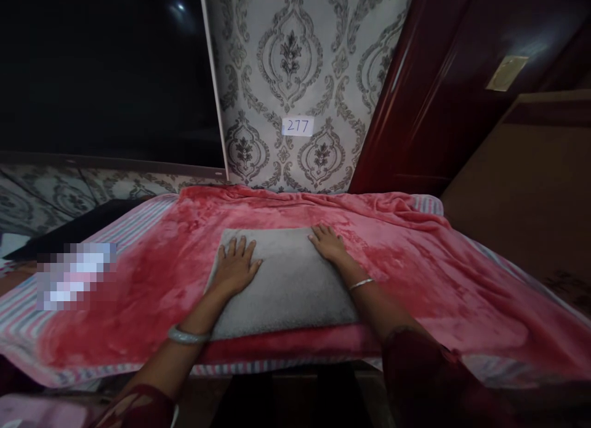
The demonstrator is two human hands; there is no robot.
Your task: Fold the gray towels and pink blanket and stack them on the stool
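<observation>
My left hand: flat, fingers spread wide, gripping nothing, on the left part of a grey cloth. My right hand: fingers extended, gripping nothing, at its far right corner. Cloth: laid flat on a red blanket. Beyond: patterned wall, paper label "277"; dark screen, left.

A fuzzy gray cloth lies flat, roughly rectangular, on a red blanket.
</observation>
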